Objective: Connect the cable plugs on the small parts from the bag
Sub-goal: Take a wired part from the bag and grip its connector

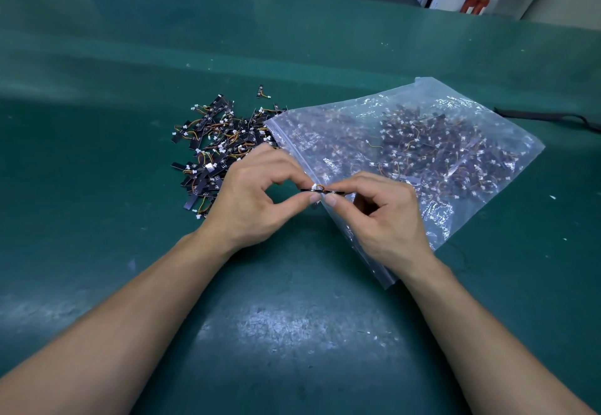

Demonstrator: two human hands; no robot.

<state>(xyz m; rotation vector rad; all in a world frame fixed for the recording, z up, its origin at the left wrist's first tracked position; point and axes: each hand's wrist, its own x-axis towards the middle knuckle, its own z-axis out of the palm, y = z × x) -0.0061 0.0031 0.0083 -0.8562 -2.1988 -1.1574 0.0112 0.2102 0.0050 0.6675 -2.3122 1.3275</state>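
Head view: a small part (pixel 337 191), a thin flat black strip, is held over the table (pixel 292 317) at mid-frame. Its long axis runs from 9 o'clock to 3 o'clock. The left hand (pixel 257 196) pinches the 9 o'clock end between thumb and forefinger, and the right hand (pixel 387 216) pinches the 3 o'clock end likewise. Each grip is narrow, closed on the strip, with the other fingers loosely curled.

Between the two grips, on the strip's upper side, sit a white plug (pixel 314 186) and a short loop of orange wire (pixel 320 186). The plug lies nearer the left fingertips. Whether it is seated is too small to tell; seating it probably calls for a push along the strip's length.

A clear, crinkled, glossy zip bag (pixel 422 141) full of such parts lies at 2 o'clock of the hands. A loose pile (pixel 221 144) lies at 10 o'clock on the matte green table.
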